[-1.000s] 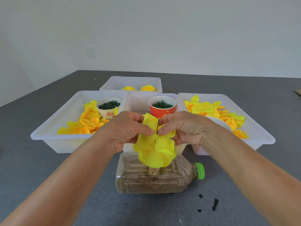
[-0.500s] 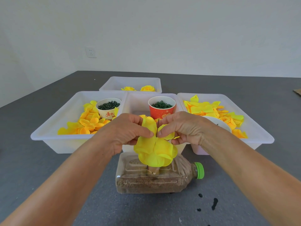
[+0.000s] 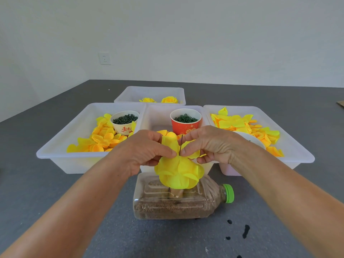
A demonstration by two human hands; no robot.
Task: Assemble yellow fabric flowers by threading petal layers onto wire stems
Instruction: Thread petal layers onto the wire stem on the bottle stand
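While the wire stem (image 3: 181,146) stands upright in the sand-filled bottle (image 3: 178,202) on the worktop (image 3: 55,192), the left hand (image 3: 147,151) and right hand (image 3: 208,146) pinch the petal layer (image 3: 176,174) beside the wire; fabric likely light, limp, best held near its centre hole.

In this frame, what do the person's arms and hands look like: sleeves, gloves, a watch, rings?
Both forearms are bare from the bottom edge of the frame up to the wrists; no sleeve shows. The left hand and right hand wear no gloves. No watch, bracelet or band shows on either wrist, and no ring on the fingers that are visible. Some fingers are hidden behind the yellow petals, so rings there cannot be ruled out.
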